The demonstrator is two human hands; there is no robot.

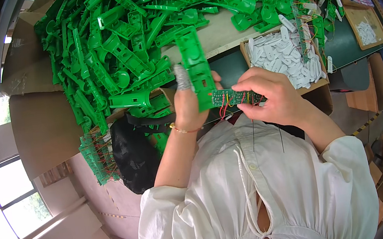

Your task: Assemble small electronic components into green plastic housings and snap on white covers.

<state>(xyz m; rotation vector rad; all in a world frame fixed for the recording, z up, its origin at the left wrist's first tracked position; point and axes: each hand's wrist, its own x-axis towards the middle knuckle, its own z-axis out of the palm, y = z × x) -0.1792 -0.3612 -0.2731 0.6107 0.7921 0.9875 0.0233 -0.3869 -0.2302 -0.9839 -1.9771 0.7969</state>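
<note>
- The left hand point(188, 101) holds a long green plastic shell point(193, 57), thumb in front and fingers partly hidden behind; the thumb wears a silver wrap point(182, 77).
- The right hand point(272, 95) pinches the right part of a narrow circuit board point(224, 98) between thumb and fingers.
- The board's left end sits right at the shell's near end; whether they touch I cannot tell. Red wires point(224, 110) hang off its near edge.
- Both hands work in the space between the person's white shirt point(285, 179) and the near edge of the pale table point(228, 28).
- The shell's far end rises over that table edge, close to the heap of green shells point(120, 47), which leaves a pale strip of tabletop along the edge.
- On the right, a carton of white plastic pieces point(245, 54) stands just beyond the right hand, its near rim limiting room that way.
- On the left, a black mesh bag point(134, 157) lies beside the left forearm, with wired green boards point(94, 162) further left.
- Far right, a dark green surface point(342, 46) extends past the carton.
</note>
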